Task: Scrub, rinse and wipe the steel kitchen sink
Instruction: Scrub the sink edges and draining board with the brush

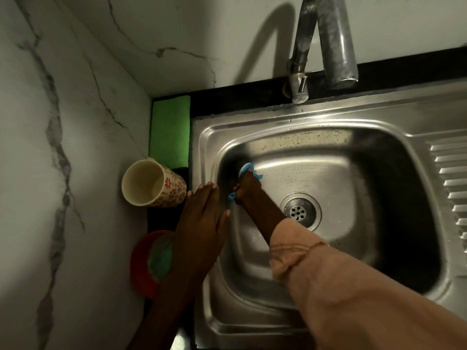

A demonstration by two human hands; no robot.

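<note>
A home kitchen: steel sink (328, 127) with tap (336, 39), marble-look walls (63, 122), patterned cup (154, 183).

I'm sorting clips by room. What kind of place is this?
Most likely a home kitchen corner: a steel sink with a ribbed drainboard, a tap above it, and a patterned cup and green cloth on the dark counter by a marble-look wall.

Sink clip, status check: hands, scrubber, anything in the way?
Right hand grips blue scrubber, pressed to sink back-left wall. Left hand flat on left rim. Tap dry, drain unobstructed.
</note>
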